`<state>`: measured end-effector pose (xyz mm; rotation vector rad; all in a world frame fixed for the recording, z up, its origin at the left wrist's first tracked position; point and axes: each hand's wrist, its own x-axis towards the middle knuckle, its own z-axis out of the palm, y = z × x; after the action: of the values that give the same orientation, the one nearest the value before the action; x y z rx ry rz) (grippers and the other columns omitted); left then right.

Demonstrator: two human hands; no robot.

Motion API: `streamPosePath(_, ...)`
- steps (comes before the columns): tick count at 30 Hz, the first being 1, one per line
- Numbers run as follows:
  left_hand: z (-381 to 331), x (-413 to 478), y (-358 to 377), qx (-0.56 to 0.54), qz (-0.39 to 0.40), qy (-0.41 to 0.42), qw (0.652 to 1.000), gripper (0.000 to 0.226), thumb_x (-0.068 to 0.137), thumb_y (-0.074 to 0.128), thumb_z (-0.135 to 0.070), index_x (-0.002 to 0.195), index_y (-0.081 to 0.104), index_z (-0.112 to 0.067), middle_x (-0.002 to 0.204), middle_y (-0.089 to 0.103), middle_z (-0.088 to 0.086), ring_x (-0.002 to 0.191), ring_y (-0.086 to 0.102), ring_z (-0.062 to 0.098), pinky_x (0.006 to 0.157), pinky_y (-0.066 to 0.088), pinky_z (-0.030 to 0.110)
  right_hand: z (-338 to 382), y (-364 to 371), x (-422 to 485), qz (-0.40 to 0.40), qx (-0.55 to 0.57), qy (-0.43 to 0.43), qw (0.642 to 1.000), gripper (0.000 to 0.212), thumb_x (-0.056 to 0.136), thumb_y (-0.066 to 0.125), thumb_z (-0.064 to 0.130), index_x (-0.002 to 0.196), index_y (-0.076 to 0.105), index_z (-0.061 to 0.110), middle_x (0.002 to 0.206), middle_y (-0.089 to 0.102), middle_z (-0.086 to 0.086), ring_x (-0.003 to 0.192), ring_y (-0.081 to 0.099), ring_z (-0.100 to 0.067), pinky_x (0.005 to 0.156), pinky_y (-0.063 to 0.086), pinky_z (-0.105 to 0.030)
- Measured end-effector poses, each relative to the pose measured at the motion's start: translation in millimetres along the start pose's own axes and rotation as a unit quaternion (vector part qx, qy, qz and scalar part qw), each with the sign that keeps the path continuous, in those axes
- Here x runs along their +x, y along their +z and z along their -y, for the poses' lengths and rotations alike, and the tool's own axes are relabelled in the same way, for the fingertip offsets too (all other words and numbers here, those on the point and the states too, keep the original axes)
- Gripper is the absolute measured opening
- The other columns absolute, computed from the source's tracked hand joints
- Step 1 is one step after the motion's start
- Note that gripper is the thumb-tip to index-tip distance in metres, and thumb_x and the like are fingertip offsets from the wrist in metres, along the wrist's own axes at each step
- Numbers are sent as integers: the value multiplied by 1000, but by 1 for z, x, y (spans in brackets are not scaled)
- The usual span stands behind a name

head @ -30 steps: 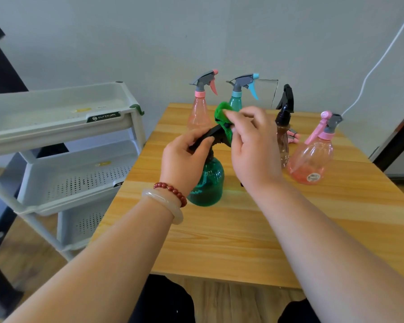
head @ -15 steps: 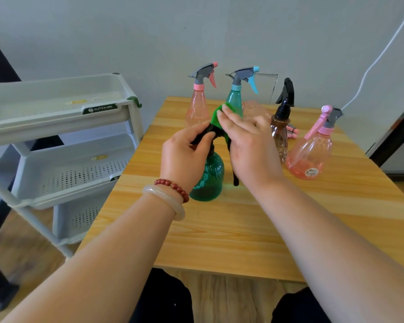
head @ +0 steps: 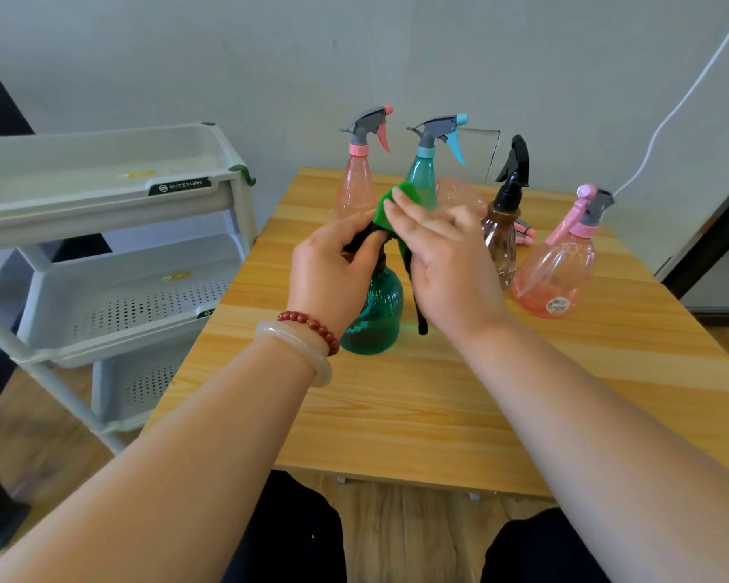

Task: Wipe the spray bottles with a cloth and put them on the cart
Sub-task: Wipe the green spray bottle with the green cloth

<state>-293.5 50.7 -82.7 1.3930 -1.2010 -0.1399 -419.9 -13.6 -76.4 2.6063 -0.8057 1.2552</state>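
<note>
A round dark-green spray bottle (head: 375,313) stands on the wooden table (head: 438,406). My left hand (head: 333,271) grips its black spray head from the left. My right hand (head: 442,263) presses a green cloth (head: 398,206) against the head from the right, fingers fairly straight; the black trigger hangs below the palm. Behind stand a tall pink bottle (head: 358,178), a tall teal bottle (head: 426,174), a brown bottle with a black head (head: 501,233) and a round pink bottle (head: 558,271). Another pale pink bottle (head: 459,191) is mostly hidden behind my right hand.
A grey three-tier plastic cart (head: 114,254) stands just left of the table, with its top tray (head: 102,178) at about bottle height. A white cable (head: 682,103) runs down the wall at the right. My dark-clad knees sit under the table's near edge.
My right hand has slid the cloth over the green bottle's spray head and its fingers have straightened. The view shifted slightly; the bottle stays in place on the table.
</note>
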Motion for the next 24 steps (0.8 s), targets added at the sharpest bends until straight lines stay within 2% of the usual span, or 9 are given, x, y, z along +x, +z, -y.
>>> streamPosePath(2, -1, 2, 1, -4, -2, -9, 1000, 27, 94, 66, -18, 121, 70, -20, 96, 65, -20, 86, 60, -15, 81, 48, 5, -6, -3, 4, -10, -6, 0, 1000, 49, 90, 35, 1, 132, 61, 6, 135, 61, -7, 86, 50, -31, 82, 38, -26)
streamPosePath(5, -1, 2, 0, -2, -1, -18, 1000, 28, 95, 66, -19, 122, 70, -20, 100, 67, -16, 87, 60, -16, 82, 47, 4, -6, -1, 9, -25, 10, 56, 998, 48, 90, 42, -6, 133, 60, 7, 135, 61, -8, 88, 44, -26, 83, 38, -27)
streamPosePath(7, -1, 1, 0, 4, 1, -12, 1000, 27, 95, 65, -19, 122, 70, -23, 98, 64, -22, 88, 58, -19, 80, 45, 1, 2, 2, 2, -20, 12, 25, 999, 49, 90, 35, 0, 132, 61, 6, 134, 61, -8, 86, 46, -26, 79, 43, -28)
streamPosePath(9, -2, 1, 0, 7, 2, -9, 1000, 27, 95, 65, -20, 122, 70, -24, 100, 66, -20, 91, 61, -13, 82, 47, 5, 1, 1, -1, -17, 9, -1, 1000, 51, 89, 33, 2, 131, 62, 6, 134, 62, -6, 85, 49, -29, 77, 45, -30)
streamPosePath(12, -2, 2, 1, 4, 3, -20, 1000, 28, 95, 65, -21, 123, 70, -22, 103, 68, -13, 94, 65, -2, 85, 51, 11, -5, 0, 8, -27, 27, 69, 997, 50, 90, 44, -9, 134, 60, 8, 136, 60, -6, 87, 41, -24, 77, 38, -29)
streamPosePath(14, -1, 1, 0, 11, 2, -15, 1000, 27, 95, 65, -21, 122, 70, -23, 98, 66, -18, 92, 63, -6, 83, 50, 9, 0, 3, 6, -27, 25, 63, 997, 49, 90, 44, -8, 134, 59, 7, 136, 60, -8, 87, 42, -24, 78, 37, -26)
streamPosePath(17, -2, 0, 0, 6, 2, -8, 1000, 26, 95, 65, -20, 120, 70, -25, 93, 63, -24, 88, 60, -14, 81, 49, 7, -2, 3, 0, -16, 9, -10, 1000, 50, 90, 34, 2, 131, 62, 5, 133, 62, -9, 83, 49, -28, 78, 39, -26)
streamPosePath(21, -2, 0, 1, 16, -3, -6, 1000, 28, 95, 65, -20, 123, 69, -21, 91, 59, -28, 84, 55, -23, 77, 42, 0, -15, 3, 6, -37, 27, 56, 997, 47, 91, 41, -5, 132, 60, 4, 133, 61, -12, 78, 52, -29, 79, 34, -26)
streamPosePath(24, 0, -1, 1, 14, -8, 3, 1000, 28, 95, 65, -18, 122, 70, -21, 98, 64, -22, 88, 56, -21, 82, 44, 1, -6, 5, -4, -33, 19, -4, 999, 46, 90, 38, 1, 129, 62, 2, 131, 63, -14, 80, 54, -32, 78, 38, -27)
